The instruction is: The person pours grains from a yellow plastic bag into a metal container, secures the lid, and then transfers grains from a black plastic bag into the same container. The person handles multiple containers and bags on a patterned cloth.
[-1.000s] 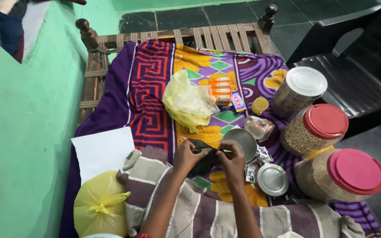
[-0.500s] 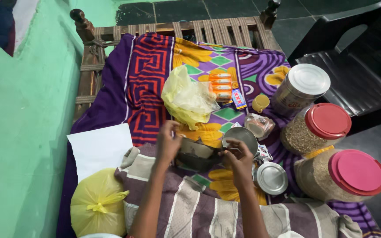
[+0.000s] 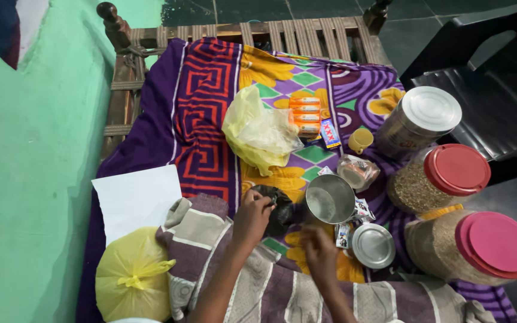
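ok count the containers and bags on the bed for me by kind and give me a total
Big jars with pink or red lids: 2, pink jar, red jar
White-lidded tin: 1
Open steel cup: 1
Yellow bags: 2, tied bag, loose bag
Black bag, held by the left hand: 1
Total: 7

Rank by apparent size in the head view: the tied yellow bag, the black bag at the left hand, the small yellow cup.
1. Tied yellow bag, largest, though it lies nearer the camera.
2. Black bag, gripped by the left hand and partly hidden by it.
3. Small yellow cup, smallest.
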